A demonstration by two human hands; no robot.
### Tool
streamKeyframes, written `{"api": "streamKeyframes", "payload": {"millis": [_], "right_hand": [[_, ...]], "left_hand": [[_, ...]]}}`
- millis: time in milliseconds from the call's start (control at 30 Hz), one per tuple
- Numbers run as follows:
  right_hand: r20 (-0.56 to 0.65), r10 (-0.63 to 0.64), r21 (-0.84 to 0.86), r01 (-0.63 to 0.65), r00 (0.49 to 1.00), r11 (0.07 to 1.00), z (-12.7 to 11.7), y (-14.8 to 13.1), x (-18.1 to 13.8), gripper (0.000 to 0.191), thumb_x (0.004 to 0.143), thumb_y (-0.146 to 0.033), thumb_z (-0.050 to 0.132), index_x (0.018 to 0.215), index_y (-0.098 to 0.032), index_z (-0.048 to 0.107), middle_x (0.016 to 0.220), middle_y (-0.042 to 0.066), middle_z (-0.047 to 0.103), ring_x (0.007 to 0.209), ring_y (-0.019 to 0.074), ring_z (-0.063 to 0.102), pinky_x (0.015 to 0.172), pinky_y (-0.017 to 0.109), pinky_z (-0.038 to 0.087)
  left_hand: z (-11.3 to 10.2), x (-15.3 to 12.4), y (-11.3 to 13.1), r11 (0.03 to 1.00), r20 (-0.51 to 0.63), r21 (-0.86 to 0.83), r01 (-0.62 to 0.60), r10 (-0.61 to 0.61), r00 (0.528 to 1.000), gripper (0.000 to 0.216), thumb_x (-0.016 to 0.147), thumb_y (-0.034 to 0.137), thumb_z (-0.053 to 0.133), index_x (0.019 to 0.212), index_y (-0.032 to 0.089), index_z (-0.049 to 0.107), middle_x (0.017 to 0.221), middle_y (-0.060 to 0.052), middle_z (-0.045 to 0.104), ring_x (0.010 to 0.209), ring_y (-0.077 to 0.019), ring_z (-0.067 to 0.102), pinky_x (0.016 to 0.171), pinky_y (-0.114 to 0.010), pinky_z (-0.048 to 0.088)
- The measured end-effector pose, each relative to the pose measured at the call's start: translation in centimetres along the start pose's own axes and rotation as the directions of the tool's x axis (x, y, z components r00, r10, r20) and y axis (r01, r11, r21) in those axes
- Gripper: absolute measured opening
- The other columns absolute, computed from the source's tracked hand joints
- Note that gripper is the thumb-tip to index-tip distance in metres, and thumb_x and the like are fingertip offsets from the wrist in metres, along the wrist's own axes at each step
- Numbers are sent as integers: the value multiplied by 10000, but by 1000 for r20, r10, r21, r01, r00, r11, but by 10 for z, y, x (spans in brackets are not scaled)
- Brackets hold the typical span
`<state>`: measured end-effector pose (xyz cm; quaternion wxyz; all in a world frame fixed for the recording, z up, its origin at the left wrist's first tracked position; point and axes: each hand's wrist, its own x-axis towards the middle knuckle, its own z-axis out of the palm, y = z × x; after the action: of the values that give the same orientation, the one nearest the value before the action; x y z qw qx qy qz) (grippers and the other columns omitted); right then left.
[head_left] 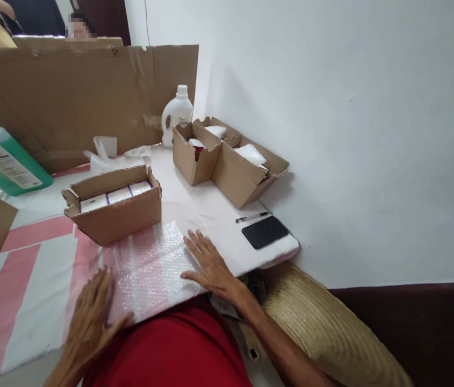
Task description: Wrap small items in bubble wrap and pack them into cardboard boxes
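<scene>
A sheet of clear bubble wrap [150,269] lies flat along the near edge of the table. My left hand [92,306] rests palm down at its left side, fingers stretched forward and thumb apart. At the right edge of the sheet, my right hand [208,263] lies flat with its fingers spread. Neither hand grips anything. Just beyond the sheet stands an open cardboard box [124,215] with white, purple-edged packs [120,194] standing in it.
A green-liquid jug [9,161] stands at left and a white bottle [179,115] at the back. Cardboard bins [235,174] sit by the wall, near a pen [251,217] and a black phone-like slab [266,232]. Behind a cardboard partition [89,97] is another person.
</scene>
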<state>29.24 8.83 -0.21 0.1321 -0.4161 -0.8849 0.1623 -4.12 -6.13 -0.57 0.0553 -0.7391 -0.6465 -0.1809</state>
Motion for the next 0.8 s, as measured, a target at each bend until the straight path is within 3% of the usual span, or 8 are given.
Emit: {"api": "streamKeyframes", "payload": {"millis": [133,233,300,367,467,633,800], "right_hand": [[127,-172,-16,175,977,984,3,-6,-17,1115,800,-845,561,1623,-158,254,1683,183,212,1570,346,150,1261,554,134],[140,-222,-37,229,965,973,3,-8,-31,1133,791,-841,580,1620,-140,257,1676,194,230,1561,367,168,1258,574,100],[160,-254,-45,264,954,964,3,-7,-42,1021,860,-727,613,1620,-144,258,1671,182,256,1555,359,192,1252,571,118],[175,-268,-54,281,947,958,4,-5,-50,832,934,-505,622,1611,-158,288,1662,154,302,1542,331,239,1242,539,166],[166,-258,-45,269,952,962,5,-2,-55,687,912,-253,594,1565,-161,397,1614,127,415,1482,307,351,1210,491,249],[90,-260,33,258,961,965,1,2,-47,572,883,-225,610,1450,-171,554,1498,122,556,1364,292,458,1145,460,345],[-51,-216,102,220,975,970,-1,-1,-39,346,949,-225,590,1283,-240,677,1313,84,678,1215,251,550,1038,434,433]], "left_hand": [[-3,-8,17,963,54,58,-262,259,964,937,840,585,619,1610,205,244,1577,-145,462,1436,-329,454,1195,-452,328],[0,-15,16,952,12,107,-285,286,958,780,896,273,488,1622,215,208,1528,-133,526,1393,-284,515,1139,-413,394],[0,-21,11,955,-6,99,-278,280,960,790,875,139,417,1624,258,196,1481,-104,580,1359,-249,552,1108,-387,423],[-4,-26,7,957,-16,72,-281,282,959,777,880,126,428,1616,272,229,1445,-95,612,1331,-238,574,1075,-370,449],[-12,-27,6,954,-32,7,-299,299,954,699,890,176,500,1569,260,356,1403,-95,639,1288,-237,598,1022,-355,485],[-19,-16,7,970,-38,-137,-201,198,980,417,918,252,566,1331,261,618,1283,-84,685,1153,-216,655,928,-324,549],[-17,-1,6,951,-105,-267,-159,135,985,251,949,219,549,1128,291,709,1105,-33,732,1007,-169,699,882,-288,575]]}}
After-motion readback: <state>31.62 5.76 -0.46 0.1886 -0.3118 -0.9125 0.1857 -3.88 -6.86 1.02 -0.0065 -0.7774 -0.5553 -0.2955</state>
